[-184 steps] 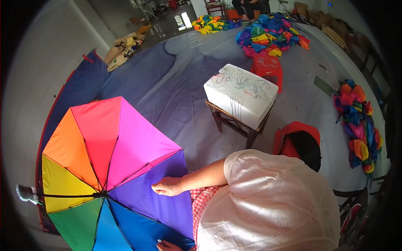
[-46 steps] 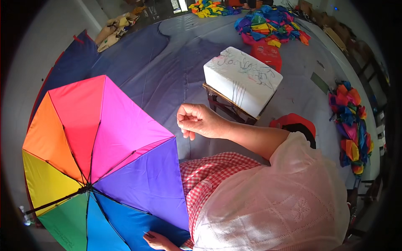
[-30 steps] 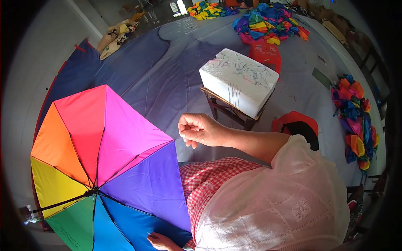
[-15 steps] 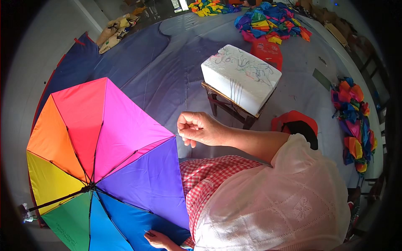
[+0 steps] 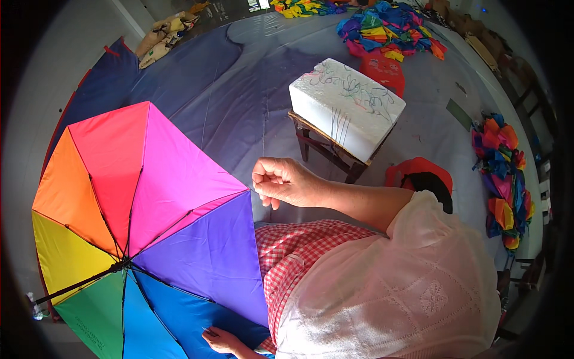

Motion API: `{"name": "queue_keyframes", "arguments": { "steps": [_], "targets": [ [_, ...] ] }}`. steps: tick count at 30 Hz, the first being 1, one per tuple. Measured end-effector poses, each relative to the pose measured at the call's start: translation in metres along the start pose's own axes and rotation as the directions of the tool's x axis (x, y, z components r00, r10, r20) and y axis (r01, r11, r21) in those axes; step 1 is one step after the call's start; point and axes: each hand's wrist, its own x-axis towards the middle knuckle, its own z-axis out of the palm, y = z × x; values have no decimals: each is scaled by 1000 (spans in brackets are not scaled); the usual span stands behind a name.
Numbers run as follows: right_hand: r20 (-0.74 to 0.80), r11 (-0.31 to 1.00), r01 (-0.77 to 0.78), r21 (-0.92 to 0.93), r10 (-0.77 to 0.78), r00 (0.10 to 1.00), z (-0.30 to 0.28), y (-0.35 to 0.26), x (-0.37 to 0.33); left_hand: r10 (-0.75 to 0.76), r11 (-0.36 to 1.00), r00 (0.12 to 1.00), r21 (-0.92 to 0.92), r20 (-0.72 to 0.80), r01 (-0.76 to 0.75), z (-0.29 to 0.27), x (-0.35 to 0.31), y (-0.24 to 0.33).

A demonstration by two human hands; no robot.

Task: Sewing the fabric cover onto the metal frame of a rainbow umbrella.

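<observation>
An open umbrella [image 5: 197, 251] with rainbow-coloured panels fills the left side, its inner side with black ribs facing me. Its black shaft [image 5: 78, 287] points to the lower left. Just off the corner between the pink and purple panels, my right hand [image 5: 284, 182] is closed in a pinch; whatever is between its fingertips is too fine to make out. Lower down, my left hand [image 5: 222, 341] lies against the blue panel, fingers closed around something small and dark that I cannot identify. A red-and-white checked apron [image 5: 299, 251] covers my lap.
A white foam block [image 5: 347, 96] with thread scraps and several thin needle-like sticks rests on a wooden stool [image 5: 323, 149]. Beyond it lie a red bag [image 5: 385, 73] and a heap of colourful umbrella cloth [image 5: 382, 30]. More folded cloth [image 5: 502, 173] lies at the right. A red-and-black cap-like item [image 5: 421, 176] is near my right arm.
The umbrella has shifted slightly left and up in the picture, and the whole view has moved a little. Both hands keep nearly the same pose.
</observation>
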Motion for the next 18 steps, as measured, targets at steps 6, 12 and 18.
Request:
{"name": "queue_keyframes", "arguments": {
  "steps": [6,12,18],
  "targets": [
    [25,1000,-2,20,2,1000,3,10,1,-100,992,994,80,40,96,-13,-4,7],
    [-27,995,-54,82,56,998,-7,28,5,10,742,943,-635,332,216,-31,-9,97],
    [16,1000,21,20,-21,1000,2,22,14,472,861,756,-422,453,-285,-68,-4,183]
  ]
}}
